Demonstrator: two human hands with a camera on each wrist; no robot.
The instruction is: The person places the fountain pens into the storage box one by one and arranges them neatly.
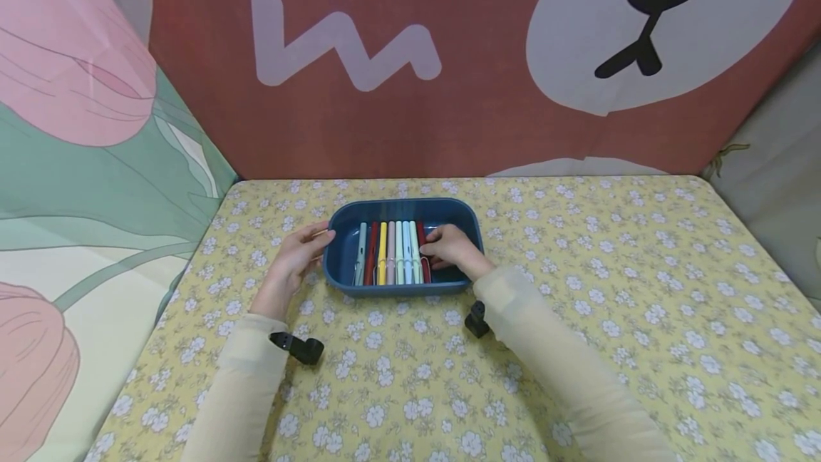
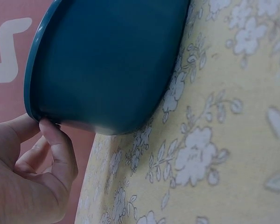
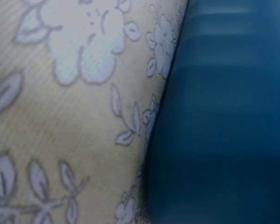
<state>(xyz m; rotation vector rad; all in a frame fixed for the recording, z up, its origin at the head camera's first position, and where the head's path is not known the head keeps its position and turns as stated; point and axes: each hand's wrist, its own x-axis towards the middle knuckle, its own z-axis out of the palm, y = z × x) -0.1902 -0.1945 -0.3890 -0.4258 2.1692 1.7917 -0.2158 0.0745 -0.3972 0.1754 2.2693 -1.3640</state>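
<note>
A dark blue plastic tray [image 1: 398,291] with rounded corners holds a row of capped pens [image 1: 391,252] lying side by side, clips toward the near edge. Their colours run from grey-blue through dark red, yellow, pink, pale green and light blue. At the row's right end lies another dark red pen [image 1: 420,232]. My left hand [image 1: 296,255] pinches the tray's left rim between thumb and fingers, also plain in the left wrist view. Inside the tray, my right hand [image 1: 454,248] pinches the right-hand dark red pen; its fingertips are partly hidden. The right wrist view shows only the tray's outer wall [image 3: 224,121] and cloth.
Under the tray spreads a yellow floral tablecloth [image 1: 641,305]. A red printed backdrop [image 1: 449,127] rises behind the table, and a flowered one [image 1: 128,184] stands at the left. Black wrist cameras [image 1: 301,348] hang from both cream sleeves [image 1: 551,355].
</note>
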